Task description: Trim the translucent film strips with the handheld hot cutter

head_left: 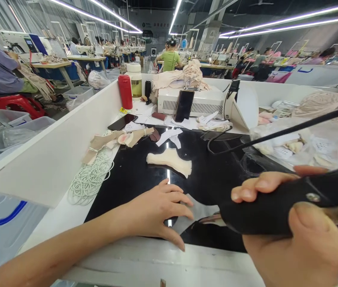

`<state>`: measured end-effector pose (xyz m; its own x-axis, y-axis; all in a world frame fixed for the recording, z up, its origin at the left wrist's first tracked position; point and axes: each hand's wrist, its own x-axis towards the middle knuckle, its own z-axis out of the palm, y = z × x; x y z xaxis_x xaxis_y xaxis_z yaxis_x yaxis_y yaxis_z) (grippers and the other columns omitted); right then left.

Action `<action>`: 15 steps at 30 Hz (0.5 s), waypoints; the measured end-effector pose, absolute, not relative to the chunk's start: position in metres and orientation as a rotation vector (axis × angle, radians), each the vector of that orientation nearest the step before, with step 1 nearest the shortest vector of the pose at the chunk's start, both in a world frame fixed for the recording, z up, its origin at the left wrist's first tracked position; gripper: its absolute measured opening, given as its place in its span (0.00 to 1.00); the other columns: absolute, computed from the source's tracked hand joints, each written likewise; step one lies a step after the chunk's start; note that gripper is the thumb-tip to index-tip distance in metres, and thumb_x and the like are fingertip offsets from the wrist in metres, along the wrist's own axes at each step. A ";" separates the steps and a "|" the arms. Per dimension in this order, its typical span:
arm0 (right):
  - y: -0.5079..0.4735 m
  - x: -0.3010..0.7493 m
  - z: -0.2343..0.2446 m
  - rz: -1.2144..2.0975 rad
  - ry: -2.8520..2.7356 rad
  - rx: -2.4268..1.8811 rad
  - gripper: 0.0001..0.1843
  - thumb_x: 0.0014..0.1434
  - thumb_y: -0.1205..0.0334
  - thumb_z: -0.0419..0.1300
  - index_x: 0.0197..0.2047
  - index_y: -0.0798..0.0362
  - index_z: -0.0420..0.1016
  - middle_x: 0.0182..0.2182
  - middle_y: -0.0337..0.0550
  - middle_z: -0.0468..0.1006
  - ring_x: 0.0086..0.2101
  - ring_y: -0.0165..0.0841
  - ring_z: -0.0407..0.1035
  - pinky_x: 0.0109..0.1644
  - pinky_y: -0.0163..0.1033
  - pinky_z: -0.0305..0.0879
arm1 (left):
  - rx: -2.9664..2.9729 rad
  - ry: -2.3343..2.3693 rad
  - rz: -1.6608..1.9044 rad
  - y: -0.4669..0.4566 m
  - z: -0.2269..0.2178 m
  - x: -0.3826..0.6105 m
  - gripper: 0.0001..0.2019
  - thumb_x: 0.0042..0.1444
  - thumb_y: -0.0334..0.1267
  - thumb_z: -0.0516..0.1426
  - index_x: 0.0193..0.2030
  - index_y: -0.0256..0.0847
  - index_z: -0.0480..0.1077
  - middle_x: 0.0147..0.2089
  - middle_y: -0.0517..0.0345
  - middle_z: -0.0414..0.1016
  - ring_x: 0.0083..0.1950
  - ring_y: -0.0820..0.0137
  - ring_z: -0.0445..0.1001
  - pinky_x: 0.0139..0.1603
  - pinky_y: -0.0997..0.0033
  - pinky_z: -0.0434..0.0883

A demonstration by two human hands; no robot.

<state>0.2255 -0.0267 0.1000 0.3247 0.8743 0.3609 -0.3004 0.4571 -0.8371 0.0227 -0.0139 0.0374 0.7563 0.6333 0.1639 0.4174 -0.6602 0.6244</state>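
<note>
My right hand (309,235) is wrapped around the black handle of an iron (261,213), at the near right. Its shiny metal front points left, low over the black work surface (121,187). My left hand (159,209) reaches in palm down with fingers apart, at or just above a thin grey piece (188,217); whether it presses on it I cannot tell. That piece lies between my left fingers and the iron's tip. Farther back, a cream padded fabric piece (170,159) lies flat on the black surface.
A bundle of pale green cord (92,175) lies left beside fabric scraps. Behind stand a red bottle (125,91), a propped phone (184,105) and a white machine (164,99). A black cable (276,132) crosses the right side. Plastic bags (312,137) lie there; co-workers sit beyond.
</note>
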 end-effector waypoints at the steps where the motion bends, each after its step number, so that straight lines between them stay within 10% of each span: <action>1: -0.023 0.229 0.102 0.829 -0.892 -0.762 0.24 0.47 0.54 0.79 0.46 0.43 0.78 0.29 0.33 0.74 0.26 0.35 0.70 0.27 0.43 0.75 | 2.378 0.784 0.516 -0.014 0.037 0.022 0.21 0.59 0.50 0.73 0.56 0.47 0.80 0.67 0.47 0.78 0.72 0.49 0.70 0.80 0.34 0.50; 15: -0.011 0.237 0.091 0.733 -0.941 -0.720 0.22 0.51 0.56 0.76 0.47 0.46 0.76 0.29 0.33 0.78 0.25 0.33 0.72 0.28 0.41 0.74 | 2.472 0.837 0.393 -0.020 0.031 0.031 0.28 0.68 0.58 0.64 0.70 0.49 0.74 0.72 0.45 0.73 0.74 0.49 0.68 0.80 0.29 0.51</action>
<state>0.2371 -0.0114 0.0911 0.3967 0.8052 0.4408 -0.2305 0.5522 -0.8012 0.0307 -0.0199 0.0311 0.7696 0.6291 0.1092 0.4855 -0.6876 0.5398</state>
